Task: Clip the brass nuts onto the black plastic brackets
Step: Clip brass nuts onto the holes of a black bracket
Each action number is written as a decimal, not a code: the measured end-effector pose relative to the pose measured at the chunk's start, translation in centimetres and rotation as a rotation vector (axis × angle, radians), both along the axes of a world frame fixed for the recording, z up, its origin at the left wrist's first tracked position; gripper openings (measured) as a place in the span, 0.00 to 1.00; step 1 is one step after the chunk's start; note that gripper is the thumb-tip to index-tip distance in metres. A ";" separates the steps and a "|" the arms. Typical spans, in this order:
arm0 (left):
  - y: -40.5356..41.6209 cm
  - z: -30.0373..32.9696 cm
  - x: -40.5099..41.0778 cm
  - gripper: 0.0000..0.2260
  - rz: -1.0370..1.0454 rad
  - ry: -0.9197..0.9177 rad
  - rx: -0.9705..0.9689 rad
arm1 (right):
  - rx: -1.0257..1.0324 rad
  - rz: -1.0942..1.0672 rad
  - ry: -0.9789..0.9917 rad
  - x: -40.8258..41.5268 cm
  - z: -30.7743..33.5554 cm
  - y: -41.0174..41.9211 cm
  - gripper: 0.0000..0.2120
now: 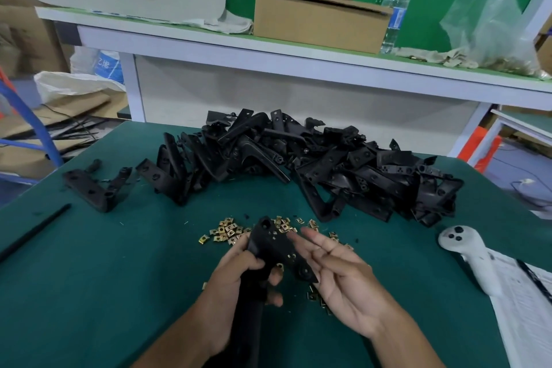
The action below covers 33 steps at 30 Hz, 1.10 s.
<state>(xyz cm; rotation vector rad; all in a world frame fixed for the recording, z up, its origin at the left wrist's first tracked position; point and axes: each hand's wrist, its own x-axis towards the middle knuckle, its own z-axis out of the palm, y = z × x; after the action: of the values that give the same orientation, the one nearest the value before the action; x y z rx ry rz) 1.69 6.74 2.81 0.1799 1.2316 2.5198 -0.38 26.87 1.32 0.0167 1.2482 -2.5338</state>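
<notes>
Far left on the green mat (pixel 89 278): one lone bracket (pixel 89 188) lying apart from the rest; we cannot tell whether it carries nuts. A thin black rod (pixel 33 233) lies near the mat's edge.

Centre back: big pile of black plastic brackets (pixel 298 164), by our reckoning mostly unworked, so the bulk of the job is left.

Centre front: loose brass nuts (pixel 227 231) scattered on the mat, a good supply remaining, some more under the hands.

Our left hand (pixel 236 281) grips the held bracket (pixel 274 248) by its lower arm, fingers wrapped round it. Small brass glints show on its face; we judge a nut or two already clipped on.

Our right hand (pixel 343 275) is spread flat, fingers straight, cradling the bracket's lower corner, holding no nut.

Right: white controller (pixel 466 248) resting partly on papers (pixel 525 308).
</notes>
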 end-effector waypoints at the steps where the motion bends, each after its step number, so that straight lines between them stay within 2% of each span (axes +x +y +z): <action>1: -0.1 0.0 0.0 0.15 0.006 -0.001 -0.013 | -0.010 0.034 0.017 0.0 -0.1 0.0 0.23; 4: -0.2 0.2 -0.1 0.12 0.023 -0.007 -0.039 | -0.033 0.044 0.027 0.0 0.1 -0.1 0.21; 7: -0.1 0.2 -0.3 0.12 0.025 -0.024 -0.063 | -0.008 -0.041 -0.001 0.0 0.1 -0.3 0.17; 10: 0.1 0.2 -0.3 0.13 0.005 -0.023 -0.067 | 0.144 -0.103 0.051 0.2 0.2 -0.7 0.10; 12: 0.1 0.2 -0.2 0.13 -0.001 -0.031 -0.065 | 0.362 -0.141 0.170 0.4 0.3 -1.1 0.09; 15: 0.1 0.2 -0.3 0.14 -0.002 -0.027 -0.056 | 0.936 -0.291 0.549 0.7 -0.3 -1.0 0.10; 17: 0.0 0.1 -0.3 0.14 -0.002 -0.016 -0.059 | 1.204 -0.315 0.745 0.6 -0.8 -0.8 0.14; 19: -0.1 0.2 -0.3 0.12 0.001 -0.012 -0.056 | 1.353 -0.238 0.749 0.5 -1.4 -0.6 0.24; 22: -0.5 -0.1 -0.6 0.03 0.001 -0.019 -0.036 | 1.637 -0.010 0.732 0.5 -2.3 -0.3 0.35; 24: -1.1 -0.6 -1.0 0.03 -0.005 -0.067 -0.026 | 1.716 0.043 0.760 0.6 -2.4 -0.5 0.35; 28: -2.3 -1.6 -2.1 0.15 -0.008 -0.173 0.052 | 1.708 -0.099 0.788 0.7 -1.6 -1.2 0.16; 33: -2.5 -2.0 -2.4 0.19 -0.027 -0.190 0.089 | 1.723 -0.089 0.747 1.0 -1.4 -1.8 0.16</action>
<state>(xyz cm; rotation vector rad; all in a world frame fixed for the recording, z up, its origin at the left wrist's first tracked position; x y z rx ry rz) -0.68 4.25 0.82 -0.0223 1.0373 2.5034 0.64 25.09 -0.09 -0.4891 3.2022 -0.6893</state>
